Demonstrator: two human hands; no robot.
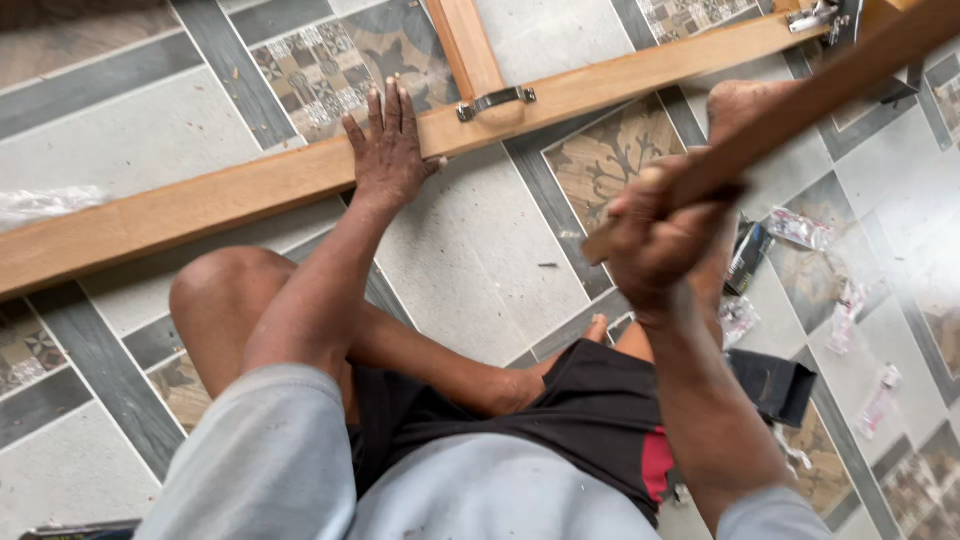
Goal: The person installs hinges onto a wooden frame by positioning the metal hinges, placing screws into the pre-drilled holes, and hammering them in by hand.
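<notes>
Sitting cross-legged on the patterned tile floor (480, 250), the person works over a long wooden frame rail (200, 200) that runs from about 8 o'clock up to 2 o'clock across the view. The left hand (388, 145) lies flat on that rail, palm down, fingers spread wide and pointing to 12 o'clock, holding nothing, just pressing the wood. Just to its 3 o'clock side a small metal handle (495, 100) is fixed on the rail. A second wooden piece (465, 45) meets the rail there and heads off to 12 o'clock.

The right hand (655, 235) is raised off the floor, at 3 o'clock from the left hand and well apart from it, fist wrapped tight round a wooden stick (800, 105). The stick slants up toward 2 o'clock and leaves the view at the top right corner; it is motion-blurred, so whether it is a tool handle or a plain slat I cannot tell.

On the floor at 4 o'clock from the right hand lie several small clear plastic packets (850, 305), scattered, near the person's knee. A dark bag (770, 385) sits beside the person's black shorts (590, 410). A metal bracket (812, 16) shows at the far end of the rail, around 1 o'clock.
</notes>
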